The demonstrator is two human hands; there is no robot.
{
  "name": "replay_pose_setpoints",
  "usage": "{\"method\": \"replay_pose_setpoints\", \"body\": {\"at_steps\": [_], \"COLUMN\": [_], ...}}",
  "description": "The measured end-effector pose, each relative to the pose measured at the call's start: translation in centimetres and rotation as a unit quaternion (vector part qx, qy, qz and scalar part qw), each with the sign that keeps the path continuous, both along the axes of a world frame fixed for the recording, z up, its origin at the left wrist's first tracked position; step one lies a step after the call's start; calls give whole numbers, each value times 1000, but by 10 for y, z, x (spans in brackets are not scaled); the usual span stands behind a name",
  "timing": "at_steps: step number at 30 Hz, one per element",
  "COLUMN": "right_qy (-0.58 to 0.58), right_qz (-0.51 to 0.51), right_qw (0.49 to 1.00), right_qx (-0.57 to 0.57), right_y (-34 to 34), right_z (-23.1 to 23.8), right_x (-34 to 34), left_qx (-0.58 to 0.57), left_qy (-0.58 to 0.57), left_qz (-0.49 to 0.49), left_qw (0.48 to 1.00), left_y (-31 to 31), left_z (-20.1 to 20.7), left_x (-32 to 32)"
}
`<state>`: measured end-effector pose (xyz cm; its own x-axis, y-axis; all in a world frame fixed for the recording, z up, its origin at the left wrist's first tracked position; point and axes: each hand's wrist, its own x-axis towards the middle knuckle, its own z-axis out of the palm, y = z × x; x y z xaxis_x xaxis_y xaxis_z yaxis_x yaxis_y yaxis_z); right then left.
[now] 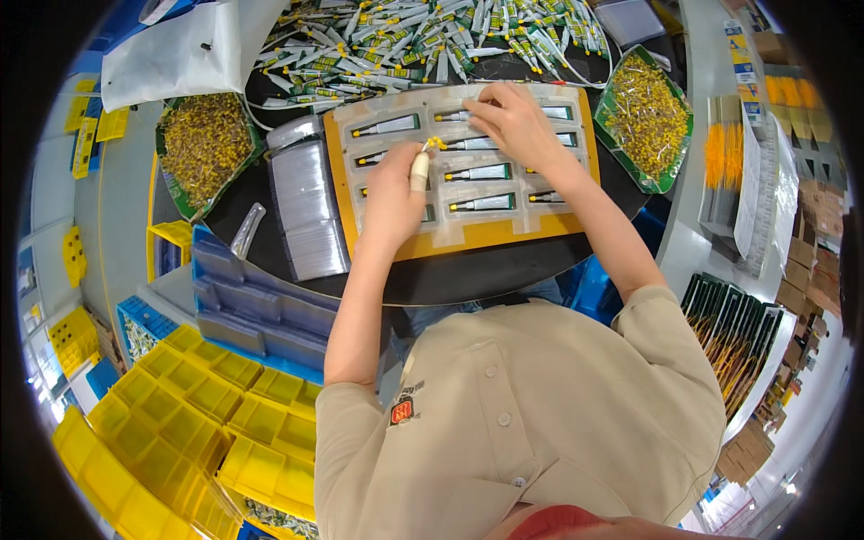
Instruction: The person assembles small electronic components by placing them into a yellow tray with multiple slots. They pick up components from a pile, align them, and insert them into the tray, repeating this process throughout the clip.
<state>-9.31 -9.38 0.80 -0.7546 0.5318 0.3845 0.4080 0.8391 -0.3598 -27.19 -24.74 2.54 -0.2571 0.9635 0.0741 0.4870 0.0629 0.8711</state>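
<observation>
In front of me lies a clear moulded tray on a yellow-orange board. Its pockets hold small tubes, silver and dark green with yellow tips. Over the tray's left half, my left hand is closed, a pale cover on one digit. A small bunch of yellow-headed pins pokes out from its fingertips. My right hand reaches across the upper middle pockets, fingers bent and drawn together above two tubes. Whatever its fingertips grip, if anything, is hidden.
Loose tubes are heaped at the far side. Green trays of yellow-headed pins flank the work, left and right. Stacked clear plastic trays stand beside the board, a grey-handled tool further left. Yellow bins fill the lower left.
</observation>
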Motion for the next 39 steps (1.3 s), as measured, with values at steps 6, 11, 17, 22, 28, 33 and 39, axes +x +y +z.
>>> {"method": "replay_pose_setpoints", "body": {"at_steps": [6,11,17,22,28,33,39], "right_qy": [43,33,103,34,59,61,67], "right_qz": [69,104,-50,-24,-23,-37,-46], "right_qw": [976,965,993,999,998,997,995], "right_qx": [-200,-241,-38,-10,-30,-27,-49], "right_y": [-47,-30,28,48,23,12,-25], "right_z": [25,25,12,-5,-14,-12,-6], "right_x": [19,50,95,122,140,150,164], "left_qx": [-6,27,49,46,117,127,104], "left_qy": [43,28,73,133,100,90,49], "left_qz": [-123,-178,-39,-9,-73,-188,-158], "left_qw": [991,983,995,990,985,970,981], "left_y": [3,12,47,65,75,86,74], "left_z": [3,-1,0,-4,-8,-13,-13], "left_x": [13,16,-37,-52,10,65,79]}}
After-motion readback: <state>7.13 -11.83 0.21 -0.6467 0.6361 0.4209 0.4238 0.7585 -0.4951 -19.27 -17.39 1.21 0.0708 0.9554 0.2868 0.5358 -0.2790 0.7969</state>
